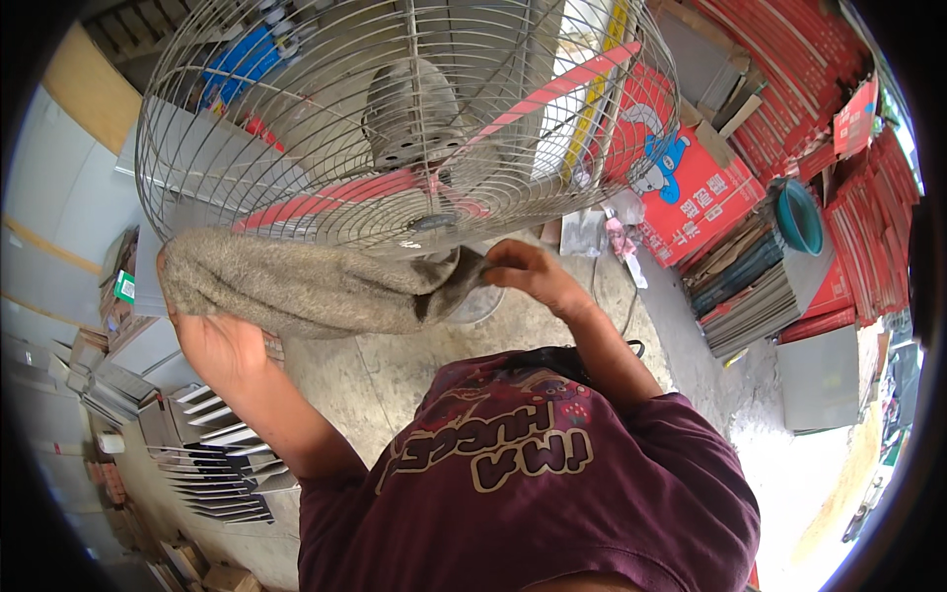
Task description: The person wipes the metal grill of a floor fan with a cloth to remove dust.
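Note:
A large standing fan (404,118) with a wire guard and red blades fills the upper middle of the view. A grey-brown towel (316,286) is stretched along the lower rim of the guard. My left hand (212,340) grips the towel's left end from below. At the towel's right end, just under the fan's hub, my right hand (528,271) pinches the cloth. Both forearms rise from my maroon shirt at the bottom.
Red cardboard boxes (691,187) and stacked flat sheets (750,286) stand to the right, with a teal bowl (799,217) on top. Grey metal sheets and stacked parts (212,454) lie to the left. Concrete floor (395,375) runs beneath the fan.

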The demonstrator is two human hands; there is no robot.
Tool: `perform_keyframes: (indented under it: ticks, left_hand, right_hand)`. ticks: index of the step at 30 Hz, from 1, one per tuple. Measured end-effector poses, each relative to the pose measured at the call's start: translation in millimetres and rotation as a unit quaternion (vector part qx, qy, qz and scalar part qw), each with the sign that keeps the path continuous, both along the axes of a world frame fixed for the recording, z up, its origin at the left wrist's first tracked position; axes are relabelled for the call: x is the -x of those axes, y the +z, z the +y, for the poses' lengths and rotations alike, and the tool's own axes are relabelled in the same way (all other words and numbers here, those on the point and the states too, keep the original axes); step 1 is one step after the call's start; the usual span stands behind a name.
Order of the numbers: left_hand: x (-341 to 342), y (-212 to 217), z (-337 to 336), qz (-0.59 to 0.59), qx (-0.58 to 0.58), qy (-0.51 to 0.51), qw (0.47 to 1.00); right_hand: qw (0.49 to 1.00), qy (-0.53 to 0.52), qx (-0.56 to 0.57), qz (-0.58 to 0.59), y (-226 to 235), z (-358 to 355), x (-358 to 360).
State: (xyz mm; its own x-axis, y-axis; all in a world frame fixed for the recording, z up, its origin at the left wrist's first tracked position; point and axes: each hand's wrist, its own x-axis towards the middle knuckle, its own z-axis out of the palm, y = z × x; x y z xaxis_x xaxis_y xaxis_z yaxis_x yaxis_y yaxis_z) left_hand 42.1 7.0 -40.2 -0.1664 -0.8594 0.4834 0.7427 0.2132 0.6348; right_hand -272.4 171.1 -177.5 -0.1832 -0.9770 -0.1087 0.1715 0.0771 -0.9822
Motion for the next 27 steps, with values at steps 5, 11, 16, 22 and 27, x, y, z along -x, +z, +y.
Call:
perform_keyframes:
  ticks: [5,11,16,22,27]
  left_hand:
    - [-18,-24,-5,-0.022,-0.03,0.031,0.999]
    - [-22,-43,-1,-0.002,-0.079,0.038,0.996]
    - [-18,-52,-4,0.024,-0.15,0.099,0.983]
    - [-48,-67,-16,0.069,-0.127,-0.048,0.988]
    - [-25,-44,-4,0.033,-0.217,0.126,0.967]
  right_hand:
    - [0.991,-0.074,0.096,-0.051,31,15,20]
    - [0.976,-0.154,0.144,-0.049,54,21,32]
    - [0.973,-0.178,0.141,-0.035,57,22,34]
    - [0.969,-0.205,0.136,0.022,66,25,39]
    - [0.957,-0.227,0.177,0.046,81,28,29]
